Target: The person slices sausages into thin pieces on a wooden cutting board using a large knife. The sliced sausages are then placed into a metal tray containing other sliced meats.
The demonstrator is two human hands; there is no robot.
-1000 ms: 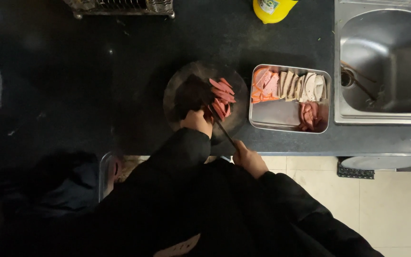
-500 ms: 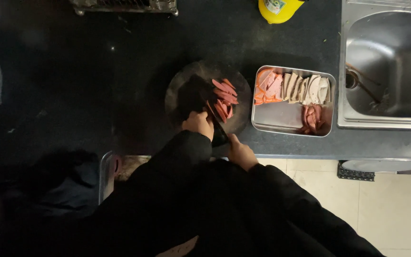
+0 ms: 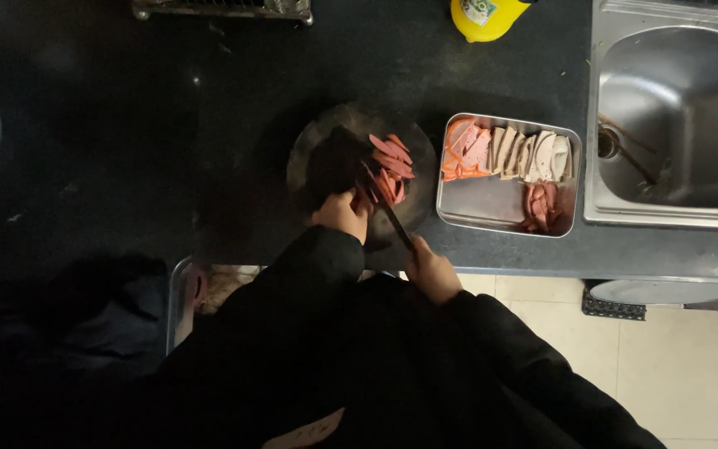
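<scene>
At the near edge of the dark stone desk (image 3: pixel 126 150), the person's black sleeves fill the bottom of the view, and both hands come out of them onto the work. The right hand (image 3: pixel 427 268) sits just over the desk's front edge, its grip closed around the handle of a dark, narrow-bladed knife (image 3: pixel 392 218); the blade runs up and to the left from the fist onto the board. The left hand (image 3: pixel 341 213) lies a little farther in, fingers curled down and pressing on the near end of the meat, its grip bent shut on the piece being cut; how much of it lies under the fingers cannot be told.

Just beyond the left hand and touching the blade's far end, a heap of pink-red sliced sausage (image 3: pixel 390 162) rests on the right half of a round, dark cutting board (image 3: pixel 317 145). The slices lie above and to the right of the left hand, and up and to the left of the right hand.

To the right of the board, just beside it, a rectangular steel tray (image 3: pixel 492 208) holds rows of orange, pink and pale beige slices along its far side and a few reddish pieces in its near right corner. Farther right is a stainless steel sink (image 3: pixel 675 50). At the far edge stand a yellow plastic bottle (image 3: pixel 484 18) and a metal rack (image 3: pixel 222 8).
</scene>
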